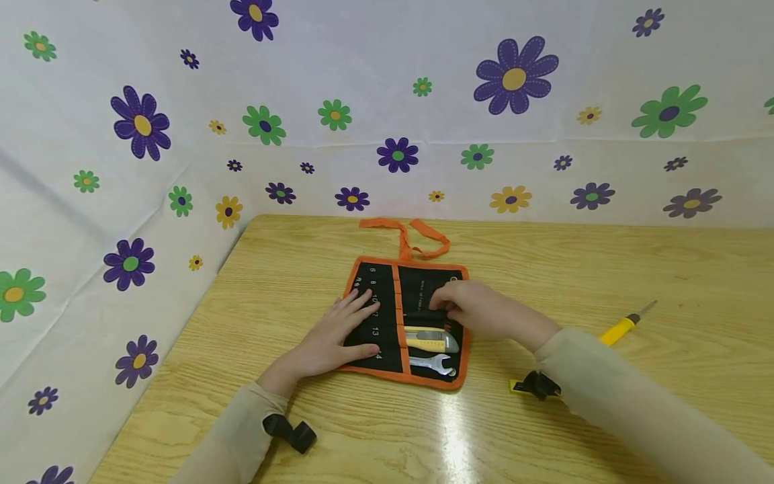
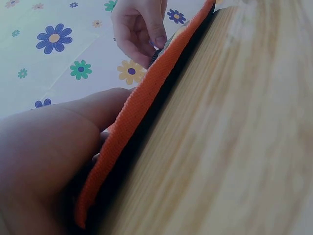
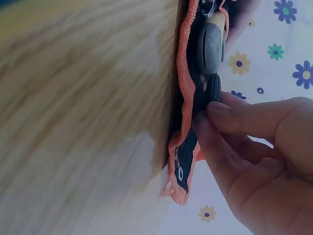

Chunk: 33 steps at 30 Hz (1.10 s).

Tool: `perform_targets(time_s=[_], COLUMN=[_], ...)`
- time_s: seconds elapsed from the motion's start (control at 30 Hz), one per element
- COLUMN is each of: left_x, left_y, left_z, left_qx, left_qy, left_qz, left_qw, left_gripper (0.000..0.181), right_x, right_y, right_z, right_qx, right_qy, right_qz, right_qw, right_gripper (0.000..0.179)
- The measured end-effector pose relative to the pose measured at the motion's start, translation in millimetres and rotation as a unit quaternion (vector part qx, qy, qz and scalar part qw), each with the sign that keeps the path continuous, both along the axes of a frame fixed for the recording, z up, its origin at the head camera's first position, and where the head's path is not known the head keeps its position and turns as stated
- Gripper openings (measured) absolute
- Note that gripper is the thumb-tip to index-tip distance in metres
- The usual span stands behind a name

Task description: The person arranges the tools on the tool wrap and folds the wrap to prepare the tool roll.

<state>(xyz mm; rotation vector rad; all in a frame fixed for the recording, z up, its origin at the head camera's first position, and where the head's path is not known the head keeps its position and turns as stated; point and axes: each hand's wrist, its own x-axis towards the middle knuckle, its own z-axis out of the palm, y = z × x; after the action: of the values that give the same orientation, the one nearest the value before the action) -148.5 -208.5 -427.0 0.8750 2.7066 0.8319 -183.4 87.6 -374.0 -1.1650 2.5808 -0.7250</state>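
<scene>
A black tool pouch (image 1: 387,316) with orange edging lies unrolled on the table. My left hand (image 1: 329,336) rests spread on its numbered left half. Over the right half, my right hand (image 1: 478,309) pinches a slim black tool (image 3: 213,87) between thumb and fingers; its kind is mostly hidden by the fingers and pouch. Just below that hand, a yellow and grey utility knife (image 1: 432,339) sits in a pocket. Beside it, an open-ended wrench (image 1: 432,364) sticks out of the lowest pocket. In the left wrist view, the pouch's orange edge (image 2: 151,90) is lifted slightly off the table.
Orange ties (image 1: 404,238) trail from the pouch's far edge. To the right lies a yellow-handled screwdriver (image 1: 619,329), partly behind the right forearm. A yellow and black item (image 1: 519,386) lies half hidden under the right sleeve. A flowered cloth (image 1: 363,81) hangs behind the table.
</scene>
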Motion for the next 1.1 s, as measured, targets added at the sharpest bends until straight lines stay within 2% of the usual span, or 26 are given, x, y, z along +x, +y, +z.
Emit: perform_targets(time_s=[0.2,0.47,0.97,1.1], left_x=[-0.4,-1.2,-1.2,-1.0], left_y=[0.0,-0.1,-0.1,0.2], left_z=[-0.6,-2.1,-1.2,-0.5], left_qx=[0.001,0.000,0.003,0.005], left_qy=[0.004,0.005,0.009,0.008], left_qz=[-0.001,-0.002,-0.005,-0.003], left_qw=[1.0000,1.0000,0.9999,1.0000], left_gripper=[0.076,0.075,0.075,0.075], right_x=[-0.4,-1.8,-6.9,-6.5], right_y=[-9,-18,-38,-37], right_z=[0.2,0.7,-1.6,-0.7], right_qx=[0.010,0.015,0.026,0.025], right_qy=[0.012,0.001,0.016,0.007], right_qz=[0.008,0.009,0.019,0.015], right_qw=[0.9998,0.9998,0.9994,0.9996], right_gripper=[0.023,0.023,0.021,0.021])
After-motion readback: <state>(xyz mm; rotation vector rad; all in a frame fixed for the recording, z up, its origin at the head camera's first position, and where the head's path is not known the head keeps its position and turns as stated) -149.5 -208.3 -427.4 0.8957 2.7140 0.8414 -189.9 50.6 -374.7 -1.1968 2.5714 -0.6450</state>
